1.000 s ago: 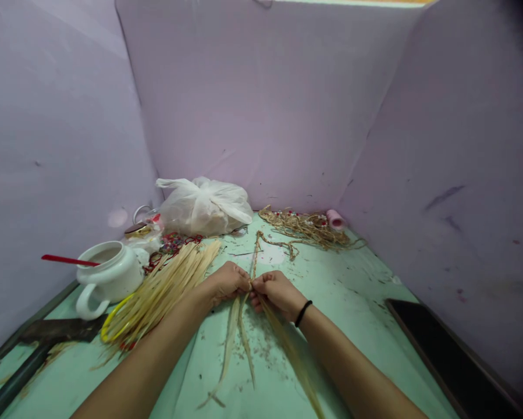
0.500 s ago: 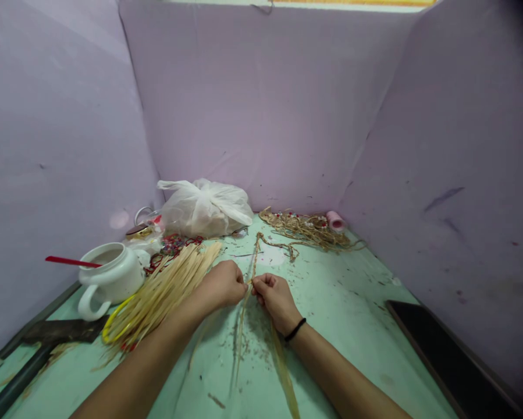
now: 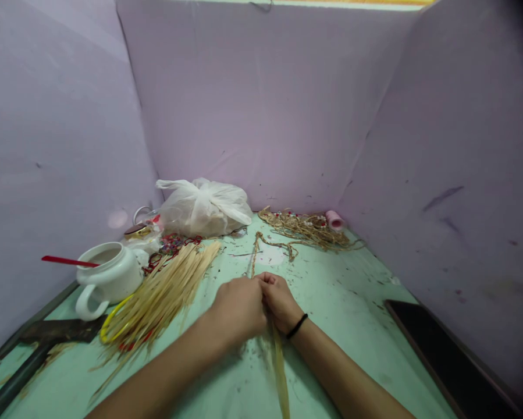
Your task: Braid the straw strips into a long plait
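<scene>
A thin braided straw cord runs from the back of the table toward me and ends at my fingers. My right hand pinches its near end between thumb and forefinger. Close against it, my left hand is curled and slightly blurred, its fingertips turned away, so what they grip is hidden. Below the two hands a flat, pale straw strand trails toward the front edge. Left of my left hand lies a bundle of loose straw strips.
At left are a white pot with a red stick, a yellow ring and a dark-handled hammer-like tool. Behind sit a white plastic bag, coiled cords and a pink spool. A dark flat slab lies right.
My left hand has moved right and toward me, over the loose strands and up against my right hand. My right hand still pinches the cord in nearly the same place.
</scene>
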{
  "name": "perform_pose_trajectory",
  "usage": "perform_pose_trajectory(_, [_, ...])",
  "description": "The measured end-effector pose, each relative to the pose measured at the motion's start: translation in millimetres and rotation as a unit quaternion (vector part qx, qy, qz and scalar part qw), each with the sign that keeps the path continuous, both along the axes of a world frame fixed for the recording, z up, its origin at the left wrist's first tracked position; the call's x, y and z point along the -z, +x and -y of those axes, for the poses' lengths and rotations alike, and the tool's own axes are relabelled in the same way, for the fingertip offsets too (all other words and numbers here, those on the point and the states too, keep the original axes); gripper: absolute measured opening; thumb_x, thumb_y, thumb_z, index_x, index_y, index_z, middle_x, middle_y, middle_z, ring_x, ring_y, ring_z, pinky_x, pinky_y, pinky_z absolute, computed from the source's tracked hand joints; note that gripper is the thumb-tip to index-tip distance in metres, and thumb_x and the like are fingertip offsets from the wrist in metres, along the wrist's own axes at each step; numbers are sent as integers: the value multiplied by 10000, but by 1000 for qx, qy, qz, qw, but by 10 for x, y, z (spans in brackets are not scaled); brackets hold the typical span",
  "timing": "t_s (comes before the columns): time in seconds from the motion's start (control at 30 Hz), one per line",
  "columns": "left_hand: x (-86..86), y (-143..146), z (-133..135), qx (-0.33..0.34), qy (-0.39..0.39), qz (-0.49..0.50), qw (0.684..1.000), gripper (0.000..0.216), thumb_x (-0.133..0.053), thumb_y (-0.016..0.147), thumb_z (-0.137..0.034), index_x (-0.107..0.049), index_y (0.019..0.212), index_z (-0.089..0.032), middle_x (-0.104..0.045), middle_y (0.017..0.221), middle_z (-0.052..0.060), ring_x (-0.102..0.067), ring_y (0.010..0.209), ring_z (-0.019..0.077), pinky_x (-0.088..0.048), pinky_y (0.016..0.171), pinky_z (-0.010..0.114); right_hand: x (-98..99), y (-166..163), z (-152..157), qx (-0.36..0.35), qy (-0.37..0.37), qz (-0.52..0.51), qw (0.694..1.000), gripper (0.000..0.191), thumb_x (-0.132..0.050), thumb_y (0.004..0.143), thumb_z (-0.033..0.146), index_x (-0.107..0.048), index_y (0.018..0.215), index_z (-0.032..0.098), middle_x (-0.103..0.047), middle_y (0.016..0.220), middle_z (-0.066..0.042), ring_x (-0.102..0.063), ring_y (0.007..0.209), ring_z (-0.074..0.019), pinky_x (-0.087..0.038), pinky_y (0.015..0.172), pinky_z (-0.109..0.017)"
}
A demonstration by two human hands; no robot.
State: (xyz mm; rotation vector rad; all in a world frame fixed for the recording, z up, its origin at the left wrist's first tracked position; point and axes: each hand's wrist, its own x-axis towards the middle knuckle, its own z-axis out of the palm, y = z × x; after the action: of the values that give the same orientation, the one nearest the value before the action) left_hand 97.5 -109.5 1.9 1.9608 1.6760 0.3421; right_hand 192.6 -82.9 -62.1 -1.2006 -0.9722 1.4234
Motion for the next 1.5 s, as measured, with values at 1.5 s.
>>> perform_pose_trajectory(1.5, [204, -142, -375, -147, -201, 219, 943, 167, -528, 505, -129, -388, 418, -159, -279, 310, -65, -193, 291, 36, -98, 326, 206, -244, 156, 89, -140, -42, 154, 977, 136, -468, 549, 111, -493, 421, 149, -496, 387, 15, -409, 324, -72, -301, 336, -189])
